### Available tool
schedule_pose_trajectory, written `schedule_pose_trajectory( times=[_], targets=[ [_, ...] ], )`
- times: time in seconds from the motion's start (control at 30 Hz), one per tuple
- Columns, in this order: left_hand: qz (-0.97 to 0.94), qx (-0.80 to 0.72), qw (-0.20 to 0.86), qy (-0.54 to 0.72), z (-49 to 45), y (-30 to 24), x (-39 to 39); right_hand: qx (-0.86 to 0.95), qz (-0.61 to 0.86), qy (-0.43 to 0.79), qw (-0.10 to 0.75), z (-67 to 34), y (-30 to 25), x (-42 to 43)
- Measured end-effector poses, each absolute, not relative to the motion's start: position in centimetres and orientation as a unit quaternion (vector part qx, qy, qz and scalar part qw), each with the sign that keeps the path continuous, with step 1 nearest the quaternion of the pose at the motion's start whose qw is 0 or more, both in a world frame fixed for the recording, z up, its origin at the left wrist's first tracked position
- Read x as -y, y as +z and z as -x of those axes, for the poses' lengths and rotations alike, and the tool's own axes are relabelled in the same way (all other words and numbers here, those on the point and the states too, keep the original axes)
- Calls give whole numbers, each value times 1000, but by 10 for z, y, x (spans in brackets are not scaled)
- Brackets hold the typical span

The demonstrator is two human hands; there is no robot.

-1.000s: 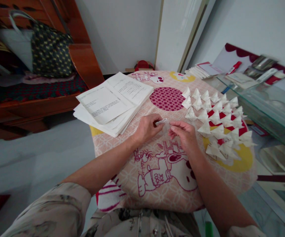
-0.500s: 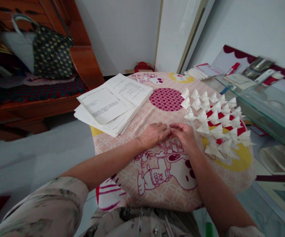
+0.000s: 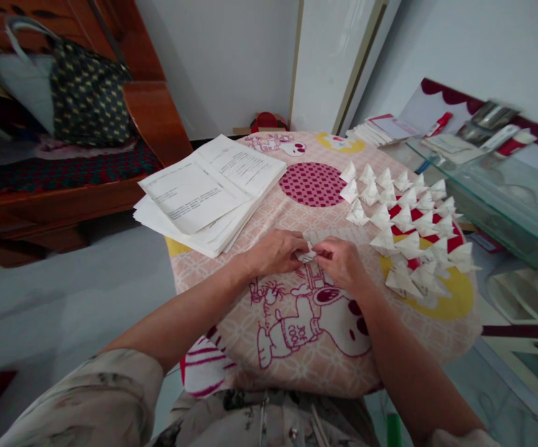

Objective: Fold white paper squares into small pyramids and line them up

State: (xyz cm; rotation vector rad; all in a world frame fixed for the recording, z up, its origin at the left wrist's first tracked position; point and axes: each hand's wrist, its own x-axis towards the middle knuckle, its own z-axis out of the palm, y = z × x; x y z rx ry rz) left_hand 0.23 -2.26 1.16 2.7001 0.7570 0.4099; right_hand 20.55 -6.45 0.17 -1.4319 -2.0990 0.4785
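Note:
My left hand (image 3: 276, 251) and my right hand (image 3: 341, 264) meet over the middle of the cartoon-printed cloth (image 3: 297, 323). Both pinch a small folded white paper piece (image 3: 306, 255) and press it against the cloth. To the right of my right hand lie several finished folded paper triangles (image 3: 409, 230) set out in rows. A stack of printed white sheets (image 3: 208, 192) lies up and left of my left hand.
A glass-topped counter (image 3: 506, 198) with small boxes and packets runs along the right. A pile of booklets (image 3: 381, 129) sits at the cloth's far edge. A wooden bench with a patterned bag (image 3: 87, 93) stands at the left. A red object (image 3: 266, 121) is by the wall.
A second ago both hands held the paper piece raised above the cloth. They came down onto the cloth and now pinch the piece against it.

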Motion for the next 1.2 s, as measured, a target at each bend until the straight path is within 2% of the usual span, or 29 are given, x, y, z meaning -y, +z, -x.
schedule_pose_trajectory(
  times=[0.23, 0.47, 0.63, 0.87, 1.2],
  targets=[
    [-945, -220, 184, 160, 1, 2, 15, 838, 521, 99, 127, -200, 7, 73],
    [-947, -198, 186, 171, 3, 1, 12, 858, 508, 32, 71, -196, 8, 75],
    [-943, -195, 200, 181, 6, 2, 9, 861, 492, 46, 122, -200, 0, 73],
    [-915, -253, 239, 205, 7, -4, 0, 806, 521, 162, 230, -205, -2, 66],
    [-853, -385, 304, 176, 1, -2, -11, 663, 647, 297, 231, -203, -1, 52]
  ],
)
